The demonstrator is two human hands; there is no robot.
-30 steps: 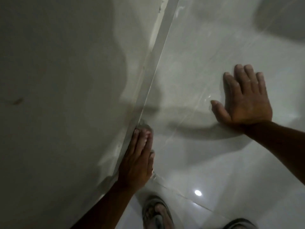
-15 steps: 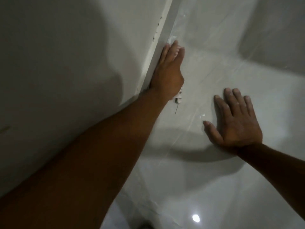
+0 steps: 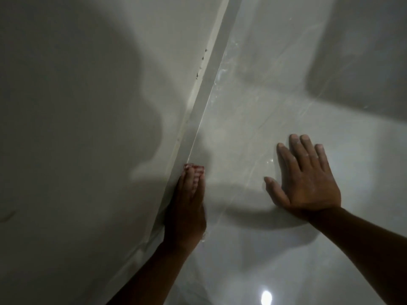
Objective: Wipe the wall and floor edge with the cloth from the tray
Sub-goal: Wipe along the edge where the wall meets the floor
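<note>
My left hand (image 3: 187, 208) lies flat along the skirting strip (image 3: 199, 106) where the pale wall (image 3: 77, 128) meets the glossy tiled floor (image 3: 253, 106). It presses a cloth (image 3: 195, 167) against that edge; only a red-and-white corner of the cloth shows past my fingertips, the rest is under my palm. My right hand (image 3: 306, 179) rests flat on the floor to the right, fingers spread, holding nothing. The tray is not in view.
Small dark specks (image 3: 201, 62) dot the top of the skirting farther along. A tile joint (image 3: 253, 168) runs diagonally between my hands. A lamp reflection (image 3: 266, 297) glints on the floor near the bottom edge.
My left hand slid far forward along the skirting with the cloth, then pulled back toward me. My right hand stayed planted on the floor.
</note>
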